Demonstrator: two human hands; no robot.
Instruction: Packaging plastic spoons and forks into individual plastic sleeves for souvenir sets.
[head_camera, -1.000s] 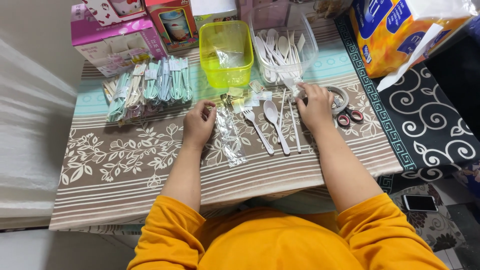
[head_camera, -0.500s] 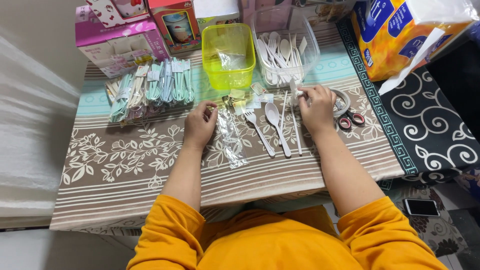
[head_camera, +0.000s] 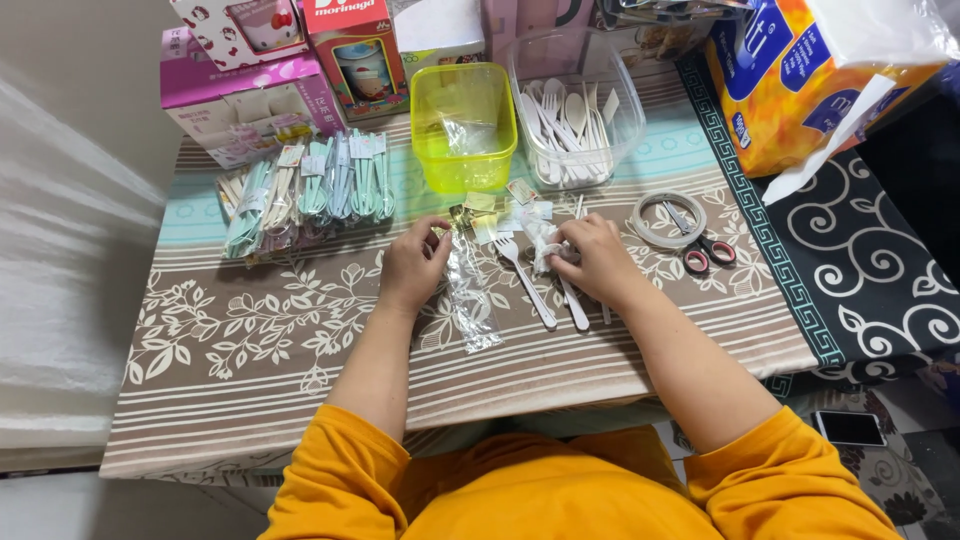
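The right hand (head_camera: 598, 262), in the middle of the frame, is curled shut around a small white bundle (head_camera: 542, 240), which looks like a napkin. The white plastic fork (head_camera: 524, 278) and spoon (head_camera: 572, 305) lie just under and left of it, touching the hand. They could slide off the worktop (head_camera: 250, 340) if the hand bumps them. The left hand (head_camera: 413, 265) has bent fingers pinching the top of a clear plastic sleeve (head_camera: 470, 295). The thin sleeve could crumple or slip away, I think.
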